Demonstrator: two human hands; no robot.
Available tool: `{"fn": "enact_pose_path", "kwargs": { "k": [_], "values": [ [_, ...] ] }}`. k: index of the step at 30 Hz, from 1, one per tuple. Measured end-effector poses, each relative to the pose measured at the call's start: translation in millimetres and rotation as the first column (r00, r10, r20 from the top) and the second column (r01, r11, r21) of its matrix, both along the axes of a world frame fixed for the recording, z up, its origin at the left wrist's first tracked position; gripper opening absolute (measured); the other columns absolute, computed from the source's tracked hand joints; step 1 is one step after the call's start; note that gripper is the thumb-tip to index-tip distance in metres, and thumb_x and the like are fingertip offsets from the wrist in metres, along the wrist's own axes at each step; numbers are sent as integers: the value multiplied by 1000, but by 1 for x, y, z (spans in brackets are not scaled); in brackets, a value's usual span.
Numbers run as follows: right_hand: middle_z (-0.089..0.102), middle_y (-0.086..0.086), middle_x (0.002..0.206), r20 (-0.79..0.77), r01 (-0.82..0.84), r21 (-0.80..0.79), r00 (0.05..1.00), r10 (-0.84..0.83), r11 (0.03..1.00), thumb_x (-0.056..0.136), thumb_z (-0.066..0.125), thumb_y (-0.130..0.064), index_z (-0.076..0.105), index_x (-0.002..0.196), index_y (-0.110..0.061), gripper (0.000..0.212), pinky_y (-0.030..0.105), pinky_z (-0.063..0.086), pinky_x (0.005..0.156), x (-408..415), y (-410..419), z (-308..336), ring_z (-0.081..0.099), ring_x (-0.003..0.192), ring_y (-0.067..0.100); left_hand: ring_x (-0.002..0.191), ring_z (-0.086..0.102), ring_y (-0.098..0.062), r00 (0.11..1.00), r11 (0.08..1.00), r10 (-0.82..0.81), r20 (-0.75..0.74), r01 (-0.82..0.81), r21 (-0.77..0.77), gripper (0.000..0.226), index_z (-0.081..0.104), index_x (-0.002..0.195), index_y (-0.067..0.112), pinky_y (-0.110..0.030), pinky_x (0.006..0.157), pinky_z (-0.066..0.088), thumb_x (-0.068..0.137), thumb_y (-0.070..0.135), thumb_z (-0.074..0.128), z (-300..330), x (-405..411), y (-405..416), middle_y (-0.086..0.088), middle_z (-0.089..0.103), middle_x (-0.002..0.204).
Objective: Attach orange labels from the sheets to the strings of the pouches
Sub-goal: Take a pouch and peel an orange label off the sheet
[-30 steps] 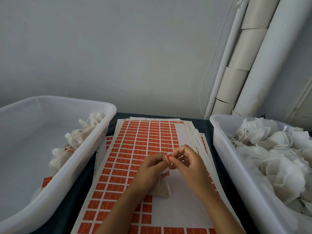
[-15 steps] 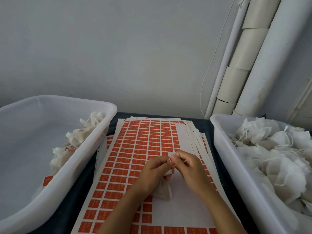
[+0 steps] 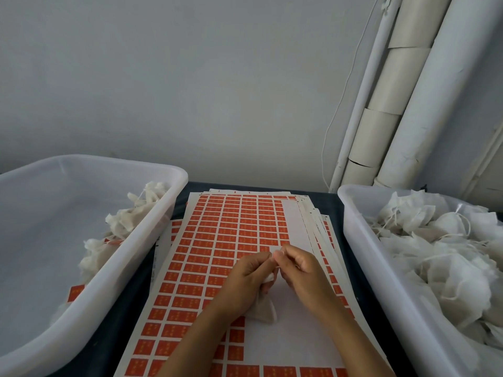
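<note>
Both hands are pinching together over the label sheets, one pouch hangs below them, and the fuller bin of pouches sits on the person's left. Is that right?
Not quite. The head view shows the fuller bin on the person's right; the left bin holds only a few pouches. The rest stands: left hand and right hand pinch together over the label sheets, with one pouch below them.

Label hidden between pinching hands (image 3: 275,263); pouch (image 3: 263,308) half-covered.

A packing workroom: bulk pouch tubs (image 3: 353,213), stacked label sheets (image 3: 217,240).
</note>
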State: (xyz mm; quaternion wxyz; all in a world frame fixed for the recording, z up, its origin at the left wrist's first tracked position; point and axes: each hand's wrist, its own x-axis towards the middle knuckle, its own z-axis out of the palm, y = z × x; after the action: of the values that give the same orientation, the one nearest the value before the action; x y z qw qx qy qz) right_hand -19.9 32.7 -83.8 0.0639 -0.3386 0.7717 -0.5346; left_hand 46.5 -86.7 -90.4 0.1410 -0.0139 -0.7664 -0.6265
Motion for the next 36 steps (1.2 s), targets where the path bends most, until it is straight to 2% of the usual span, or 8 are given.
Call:
{"fn": "enact_pose_path", "kwargs": {
  "k": [5, 12, 15, 18, 21, 26, 31, 36],
  "values": [
    [68, -2, 85, -23, 84, -48, 996, -86, 995, 91, 44, -38, 59, 89, -26, 19, 20, 54, 68, -2, -1, -4, 65, 74, 16, 54, 53, -3, 1000, 1000, -19, 21, 19, 1, 41, 62, 83, 0, -14, 62, 45, 98, 29, 36, 0, -1, 1, 11, 56, 56],
    [63, -21, 91, 174, 46, -63, 984, -35, 997, 82, 34, -51, 55, 107, -31, 38, 2, 43, 62, -2, 5, 0, 62, 76, -12, 86, 58, -3, 991, 982, 19, 134, 7, -190, 29, 60, 95, 29, -18, 77, 49, 95, 45, 35, 8, 11, -14, 12, 62, 93],
    [60, -32, 88, 206, -56, 34, 977, 48, 998, 80, 35, -56, 56, 98, -32, 36, -4, 39, 60, 1, 10, 8, 56, 82, -20, 91, 58, -5, 960, 921, -19, 278, 125, -369, 16, 54, 100, 35, -18, 75, 50, 87, 43, 60, 14, 19, -24, 16, 59, 98],
    [57, -32, 98, 178, -168, 217, 975, 131, 962, 80, 47, -60, 54, 99, -33, 34, 3, 43, 63, 4, 13, 14, 59, 89, -9, 95, 57, -4, 936, 837, -24, 352, 211, -504, 39, 52, 106, 40, -17, 80, 51, 74, 43, 75, 17, 26, -32, 20, 57, 104],
    [49, -34, 104, 151, -238, 386, 969, 194, 891, 78, 69, -44, 45, 109, -40, 39, 9, 44, 70, 5, 17, 15, 55, 96, 0, 94, 56, -3, 924, 816, -16, 383, 233, -528, 43, 54, 106, 40, -14, 76, 48, 70, 44, 77, 18, 31, -36, 23, 56, 103],
    [54, -16, 112, 136, -225, 489, 974, 181, 843, 67, 80, -31, 47, 110, -39, 55, 15, 45, 78, 6, 17, 16, 54, 102, 9, 94, 59, -4, 937, 787, 30, 348, 192, -586, 29, 60, 105, 32, -21, 85, 52, 78, 30, 73, 17, 30, -34, 16, 62, 102],
    [54, -19, 97, 109, -169, 292, 984, 143, 941, 76, 75, -14, 49, 102, -35, 43, 8, 47, 59, 10, -6, 34, 57, 86, 3, 83, 60, -2, 952, 761, 277, 128, -136, -634, 20, 61, 95, 32, -18, 75, 52, 79, 28, 73, 30, 32, -34, 18, 61, 87],
    [62, -16, 95, 116, -53, -89, 991, 64, 995, 81, 71, -15, 55, 94, -30, 26, 12, 52, 60, 20, -56, 73, 63, 86, 5, 70, 56, 4, 786, 638, 597, -162, -588, -497, 22, 59, 96, 30, -9, 59, 38, 79, 33, 73, 68, 45, -50, 19, 56, 76]
  ]
}}
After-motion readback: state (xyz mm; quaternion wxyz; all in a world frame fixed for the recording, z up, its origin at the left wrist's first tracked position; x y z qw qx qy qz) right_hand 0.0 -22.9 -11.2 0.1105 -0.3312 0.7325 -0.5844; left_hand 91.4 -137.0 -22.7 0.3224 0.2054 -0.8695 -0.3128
